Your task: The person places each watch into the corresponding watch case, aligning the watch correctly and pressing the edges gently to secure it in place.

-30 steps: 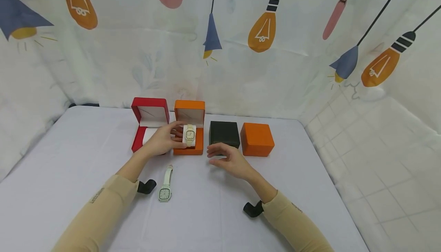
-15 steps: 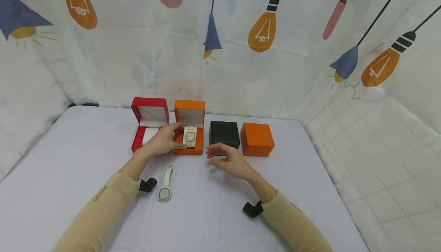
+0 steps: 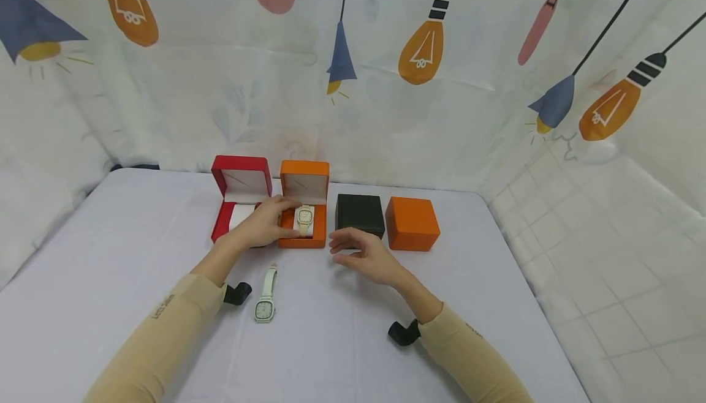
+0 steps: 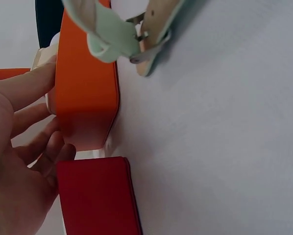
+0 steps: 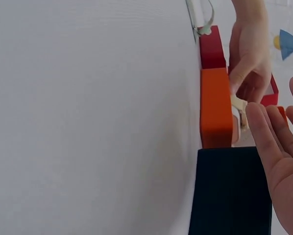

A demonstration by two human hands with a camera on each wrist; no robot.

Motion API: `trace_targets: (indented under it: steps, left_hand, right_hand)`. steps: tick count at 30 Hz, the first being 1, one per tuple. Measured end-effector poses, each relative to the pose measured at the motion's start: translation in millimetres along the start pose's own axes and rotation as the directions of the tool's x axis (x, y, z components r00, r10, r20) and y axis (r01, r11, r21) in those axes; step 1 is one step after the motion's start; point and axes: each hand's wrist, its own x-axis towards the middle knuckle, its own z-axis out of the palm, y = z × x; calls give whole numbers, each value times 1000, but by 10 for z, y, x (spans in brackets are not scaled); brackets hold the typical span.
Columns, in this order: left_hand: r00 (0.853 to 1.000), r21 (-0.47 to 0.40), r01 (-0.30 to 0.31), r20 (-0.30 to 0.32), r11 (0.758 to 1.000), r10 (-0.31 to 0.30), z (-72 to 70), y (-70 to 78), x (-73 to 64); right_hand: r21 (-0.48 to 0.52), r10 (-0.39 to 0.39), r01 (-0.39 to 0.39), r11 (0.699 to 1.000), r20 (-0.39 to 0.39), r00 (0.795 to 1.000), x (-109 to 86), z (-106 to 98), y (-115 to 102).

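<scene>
A cream-strapped wristwatch (image 3: 304, 215), wrapped on a white cushion (image 3: 311, 230), sits in the open orange box (image 3: 320, 242). My left hand (image 3: 263, 222) reaches over from the left and holds the watch and cushion between thumb and fingers. In the left wrist view the thumb (image 4: 29, 83) lies against the cushion while the other fingers are partly behind the box wall. My right hand (image 3: 366, 256) hovers before the dark box (image 3: 360, 213), fingers loosely bent and holding nothing. A pale green wristwatch (image 3: 265, 310) lies on the tablecloth.
Left of the orange box stands an open red box (image 3: 220, 222) with a white cushion (image 3: 240, 214) inside. A closed orange box (image 3: 412, 224) is right of the dark one. A patterned curtain (image 3: 248, 103) hangs behind the white-covered table (image 3: 331, 354).
The cream wristwatch and its cushion have shifted slightly down and to the right in the orange box, with my left hand on them. My right hand has barely moved.
</scene>
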Motion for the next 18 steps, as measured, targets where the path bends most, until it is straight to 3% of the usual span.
trace_targets:
  steps: [7,12,15,18]
  left_hand:
    - [999,57,-33,-38,998,35,-4,11,-26]
    - [988,62,-54,-143,997,63,-24,48,-59]
    - [965,65,-32,-259,997,48,-31,91,-82]
    - [916,78,-8,-400,997,39,-30,137,-90]
  right_hand:
    - [-54,-31,30,998,-20,999,102,-106,-89]
    - [-105,-66,65,992,-12,998,232,-180,-176]
    - [-132,-84,81,988,-22,996,335,-239,-228]
    - [-126,-91,84,989,-50,995,444,-315,-269]
